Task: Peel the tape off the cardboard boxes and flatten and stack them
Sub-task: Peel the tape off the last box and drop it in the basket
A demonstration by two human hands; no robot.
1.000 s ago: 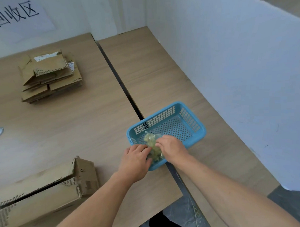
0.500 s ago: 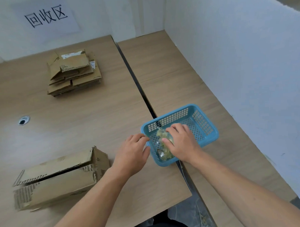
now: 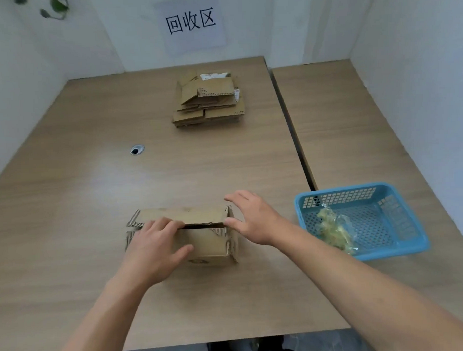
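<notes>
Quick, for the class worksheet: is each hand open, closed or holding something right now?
Left hand: open, resting on top of the cardboard box, fingertips at the flap seam.
Right hand: open, fingers spread, thumb touching the box's right end.

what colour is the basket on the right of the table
Light blue plastic basket, with perforated walls; seen in the head view.

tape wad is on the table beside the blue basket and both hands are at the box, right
No: head view shows the tape wad inside the blue basket, not beside it. The left hand and right hand are at the box.
</notes>
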